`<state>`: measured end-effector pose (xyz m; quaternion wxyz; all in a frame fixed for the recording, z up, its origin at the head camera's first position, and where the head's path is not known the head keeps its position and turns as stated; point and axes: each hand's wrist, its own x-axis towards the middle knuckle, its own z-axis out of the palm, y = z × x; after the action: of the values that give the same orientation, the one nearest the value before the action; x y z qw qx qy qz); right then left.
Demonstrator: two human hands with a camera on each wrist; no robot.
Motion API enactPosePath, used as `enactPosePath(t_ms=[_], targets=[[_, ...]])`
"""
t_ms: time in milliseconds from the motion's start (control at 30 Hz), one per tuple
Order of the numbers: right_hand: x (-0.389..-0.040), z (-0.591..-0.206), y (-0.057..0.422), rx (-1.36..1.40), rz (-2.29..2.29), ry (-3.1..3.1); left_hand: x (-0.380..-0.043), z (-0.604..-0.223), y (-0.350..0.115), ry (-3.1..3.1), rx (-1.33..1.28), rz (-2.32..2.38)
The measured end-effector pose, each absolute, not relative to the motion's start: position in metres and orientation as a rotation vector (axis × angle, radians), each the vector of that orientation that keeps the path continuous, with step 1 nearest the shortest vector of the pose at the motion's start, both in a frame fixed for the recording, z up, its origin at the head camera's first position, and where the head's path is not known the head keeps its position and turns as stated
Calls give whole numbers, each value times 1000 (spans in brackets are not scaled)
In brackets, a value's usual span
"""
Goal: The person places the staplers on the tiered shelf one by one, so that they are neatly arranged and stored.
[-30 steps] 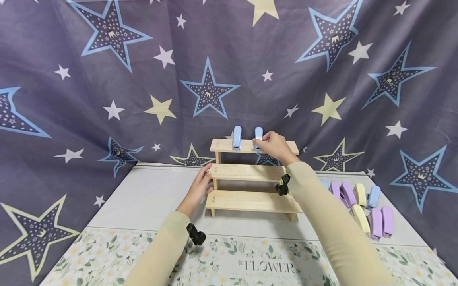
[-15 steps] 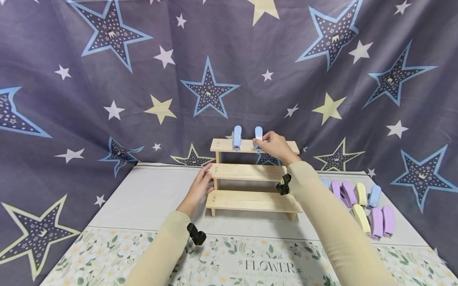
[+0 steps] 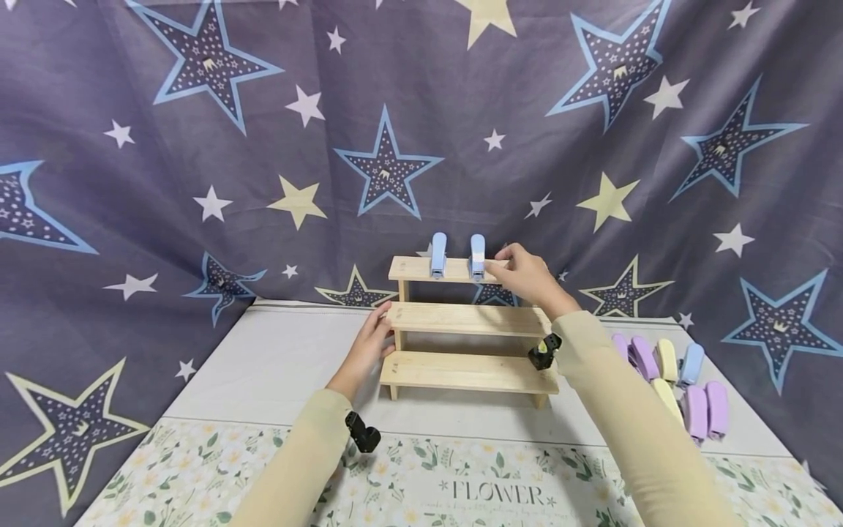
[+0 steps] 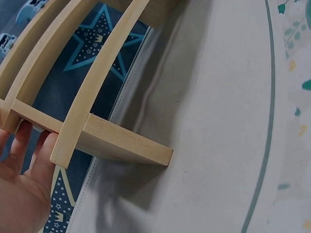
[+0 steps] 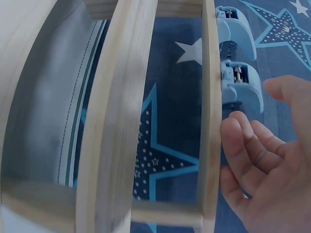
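A wooden three-step display shelf stands at the middle of the table. Two light blue staplers sit apart on its top step: a left one and a right one. My right hand is just right of the right stapler, and in the right wrist view a small gap shows between its loosely bent fingers and that stapler. My left hand holds the shelf's left end at the middle step; its fingers reach behind the side strut in the left wrist view.
At the right of the table lie several more staplers: purple ones, yellow ones and a blue one. A star-patterned curtain hangs right behind the shelf. A floral mat covers the front of the table.
My right hand has let go of the right blue stapler and drawn back slightly to the right. The stapler stays on the top step. My left hand has kept its place.
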<state>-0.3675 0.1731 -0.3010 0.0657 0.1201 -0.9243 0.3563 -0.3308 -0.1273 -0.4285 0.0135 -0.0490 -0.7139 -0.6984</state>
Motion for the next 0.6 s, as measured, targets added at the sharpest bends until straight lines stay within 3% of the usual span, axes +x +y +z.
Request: enactPosePath(t_ms=[600], targets=[[-329, -302, 249, 381, 908, -2860, -330, -426, -127, -2265, -132, -2153]])
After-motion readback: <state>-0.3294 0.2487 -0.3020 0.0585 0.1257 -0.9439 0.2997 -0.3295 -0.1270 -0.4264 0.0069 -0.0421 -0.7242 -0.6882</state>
